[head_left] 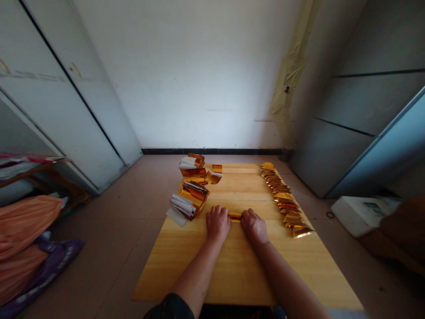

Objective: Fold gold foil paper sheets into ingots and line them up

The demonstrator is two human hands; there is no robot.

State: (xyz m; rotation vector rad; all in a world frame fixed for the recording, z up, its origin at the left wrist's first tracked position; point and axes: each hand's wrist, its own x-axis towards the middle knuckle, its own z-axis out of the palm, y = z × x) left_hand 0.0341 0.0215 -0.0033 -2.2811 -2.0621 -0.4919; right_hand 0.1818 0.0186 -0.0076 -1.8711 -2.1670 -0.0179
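Observation:
Both my hands rest palm-down on a pine-coloured wooden table [239, 270], close together near its middle. Between them lies a small folded gold foil piece [234, 216], held at its ends by my left hand [218, 223] and my right hand [254, 227]. My fingers hide part of it. Left of my hands stand loose heaps of gold foil and white paper [192, 199]. Along the table's right side runs a long overlapping row of folded gold foil pieces [280, 199].
The table's far end meets a white wall with a dark skirting. Grey cabinet doors [365, 119] stand to the right, with a white box [361, 215] on the floor. Orange and purple bags [20, 239] lie at the left beside a low shelf.

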